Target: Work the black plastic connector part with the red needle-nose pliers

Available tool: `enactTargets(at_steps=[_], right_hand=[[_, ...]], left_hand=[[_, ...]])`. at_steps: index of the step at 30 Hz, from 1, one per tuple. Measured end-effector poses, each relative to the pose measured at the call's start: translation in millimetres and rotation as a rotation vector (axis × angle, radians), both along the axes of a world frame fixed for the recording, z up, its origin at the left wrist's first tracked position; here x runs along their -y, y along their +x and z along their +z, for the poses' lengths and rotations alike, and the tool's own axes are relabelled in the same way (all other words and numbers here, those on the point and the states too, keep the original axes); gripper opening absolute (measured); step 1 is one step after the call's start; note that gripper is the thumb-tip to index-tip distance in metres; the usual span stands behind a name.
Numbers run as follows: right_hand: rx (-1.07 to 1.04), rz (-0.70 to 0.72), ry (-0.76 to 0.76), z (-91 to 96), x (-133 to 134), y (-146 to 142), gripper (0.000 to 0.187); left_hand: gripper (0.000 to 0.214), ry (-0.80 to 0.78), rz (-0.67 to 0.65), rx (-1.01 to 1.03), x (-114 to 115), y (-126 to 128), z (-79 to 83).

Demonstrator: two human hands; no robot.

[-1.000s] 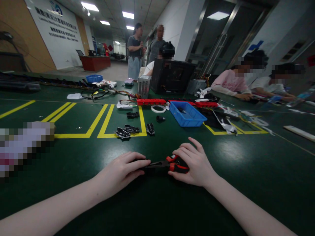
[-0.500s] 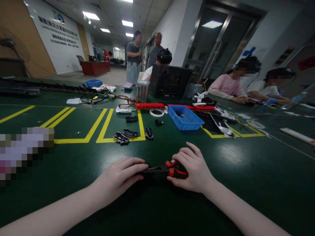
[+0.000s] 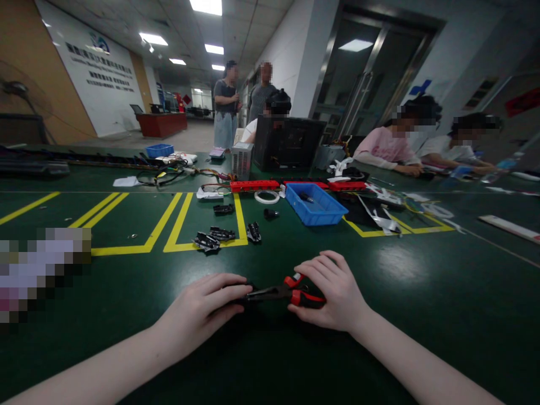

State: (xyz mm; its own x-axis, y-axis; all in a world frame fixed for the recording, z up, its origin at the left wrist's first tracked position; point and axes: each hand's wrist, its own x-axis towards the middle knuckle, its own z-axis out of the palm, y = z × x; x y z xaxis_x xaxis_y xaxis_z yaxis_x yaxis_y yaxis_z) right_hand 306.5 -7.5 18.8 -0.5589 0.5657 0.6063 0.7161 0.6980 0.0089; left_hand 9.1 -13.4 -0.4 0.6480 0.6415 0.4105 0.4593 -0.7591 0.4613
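Note:
My right hand point(image 3: 333, 289) is closed round the red-and-black handles of long-nose pliers point(image 3: 278, 292), which lie nearly level with their jaws pointing left. The two handles are spread apart. Facing it, my left hand point(image 3: 208, 301) has its fingers and thumb together at the tip of the jaws. A dark bit shows at those fingertips, but most of it is hidden. Beyond the hands, several small black-and-silver parts point(image 3: 206, 242) lie near a yellow-taped box on the green table point(image 3: 270, 360). A short black cylindrical piece point(image 3: 270, 214) lies to their right.
A blue bin point(image 3: 316, 205) with a dark item inside stands past my right hand, near a white tape ring point(image 3: 266, 197) and red strips point(image 3: 254, 185). Farther back are a black computer case point(image 3: 289, 143), a grey power supply point(image 3: 242, 160) and cables. Other people sit and stand beyond.
The view has tilted up slightly. My hands and the pliers keep almost the same pose, and my right fingers have curled a little more over the handles.

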Motion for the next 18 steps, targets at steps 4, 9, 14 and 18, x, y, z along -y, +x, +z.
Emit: enactTargets(at_steps=[4, 9, 14, 18], right_hand=[[-0.008, -0.025, -0.031, -0.5, 0, 0, 0.043], [-0.013, -0.036, -0.032, 0.2, 1, -1, 0.046], [-0.009, -0.029, -0.009, -0.6, 1, 0, 0.048], [0.027, -0.01, -0.015, -2.2, 1, -2, 0.05]], left_hand=[[0.029, -0.001, -0.012, 0.03, 0, 1, -1.4], [0.025, -0.097, -0.01, 0.054, 0, 2, 2.1], [0.022, -0.194, 0.004, 0.066, 1, 1, 7.9], [0.023, -0.197, -0.013, 0.057, 1, 1, 8.6]])
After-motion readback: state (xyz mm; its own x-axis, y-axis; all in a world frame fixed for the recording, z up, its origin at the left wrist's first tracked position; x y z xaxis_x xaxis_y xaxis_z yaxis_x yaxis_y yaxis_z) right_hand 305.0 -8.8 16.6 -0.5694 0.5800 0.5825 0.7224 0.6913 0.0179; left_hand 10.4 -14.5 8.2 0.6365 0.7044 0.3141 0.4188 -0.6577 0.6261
